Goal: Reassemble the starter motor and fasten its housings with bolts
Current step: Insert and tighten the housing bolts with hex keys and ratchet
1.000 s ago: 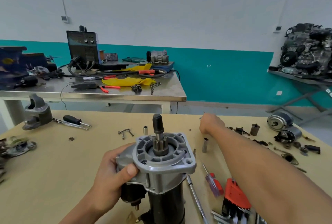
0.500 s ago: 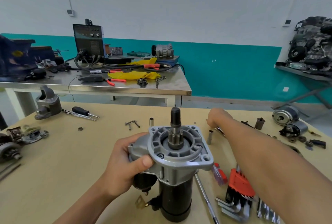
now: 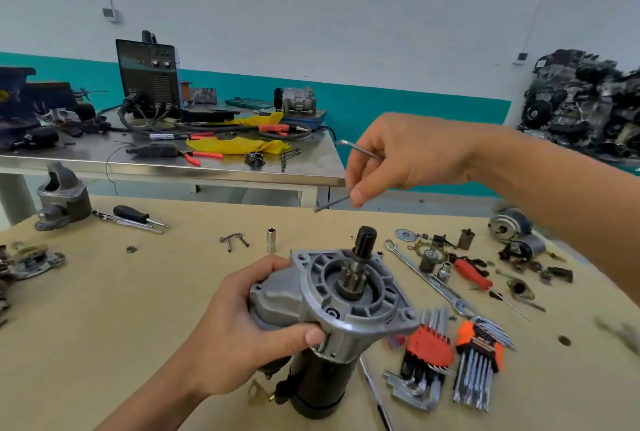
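I have the left hand (image 3: 242,337) wrapped round the starter motor (image 3: 346,309), thumb pressed on the rim of its silver nose housing and the fingers curled behind it. The motor stands nearly upright over the near part of the tan bench (image 3: 104,326), with the pinion shaft pointing up and the black body below. I cannot tell whether its lower end touches the surface.

The right hand (image 3: 408,153) is raised above and behind the motor, well apart from it, and pinches a thin metal rod (image 3: 356,148) between thumb and fingertips. One end pokes out to the left above the fingers and another end shows below the thumb. I cannot tell whether that is one bent piece or two.

Just right of the motor lie two orange hex key sets (image 3: 429,347), with a long spanner (image 3: 426,278) and a red screwdriver (image 3: 472,273) beyond them. A small socket (image 3: 271,240) stands behind the motor.
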`<state>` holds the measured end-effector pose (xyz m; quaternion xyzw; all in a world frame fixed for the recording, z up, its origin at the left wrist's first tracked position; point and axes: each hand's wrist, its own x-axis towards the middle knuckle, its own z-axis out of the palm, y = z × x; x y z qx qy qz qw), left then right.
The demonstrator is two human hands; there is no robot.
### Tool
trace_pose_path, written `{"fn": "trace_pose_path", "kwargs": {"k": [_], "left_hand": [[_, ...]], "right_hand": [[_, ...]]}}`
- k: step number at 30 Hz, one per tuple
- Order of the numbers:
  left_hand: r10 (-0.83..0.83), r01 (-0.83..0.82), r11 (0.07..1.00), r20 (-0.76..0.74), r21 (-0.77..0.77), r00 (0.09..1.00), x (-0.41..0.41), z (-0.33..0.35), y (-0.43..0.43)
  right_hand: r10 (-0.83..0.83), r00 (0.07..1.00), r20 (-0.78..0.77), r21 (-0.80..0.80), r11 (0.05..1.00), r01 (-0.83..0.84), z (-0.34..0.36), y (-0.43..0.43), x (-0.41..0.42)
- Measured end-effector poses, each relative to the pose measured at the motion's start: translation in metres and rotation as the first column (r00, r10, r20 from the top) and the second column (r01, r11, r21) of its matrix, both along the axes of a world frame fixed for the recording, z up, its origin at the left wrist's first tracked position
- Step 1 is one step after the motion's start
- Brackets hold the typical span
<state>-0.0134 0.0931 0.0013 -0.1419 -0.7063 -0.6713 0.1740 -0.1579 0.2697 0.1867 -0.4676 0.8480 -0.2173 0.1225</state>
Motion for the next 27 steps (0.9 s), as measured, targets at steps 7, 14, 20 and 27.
{"fn": "trace_pose_path", "kwargs": {"k": [7,14,20,27], "left_hand": [[0.021,-0.022,0.999,-0.007,-0.023,1.0,0.006,0.008,0.011],[0.07,-0.072,0.994,-0.023,-0.087,0.997,0.007,0.005,0.003],[0.037,-0.037,0.998,0.014,-0.046,0.999,0.007,0.005,-0.003],[0.012,-0.008,0.997,0.05,-0.072,0.999,0.006,0.004,-0.007]], "right_hand": [[0.031,0.991,-0.133,0.124,0.992,-0.015,0.004,-0.012,0.031],[0.06,0.987,-0.148,0.157,0.987,-0.037,-0.01,-0.017,0.037],[0.076,0.985,-0.158,0.135,0.989,-0.055,-0.02,-0.028,0.036],[0.117,0.992,-0.051,0.126,0.986,-0.11,-0.019,-0.024,0.031]]}}
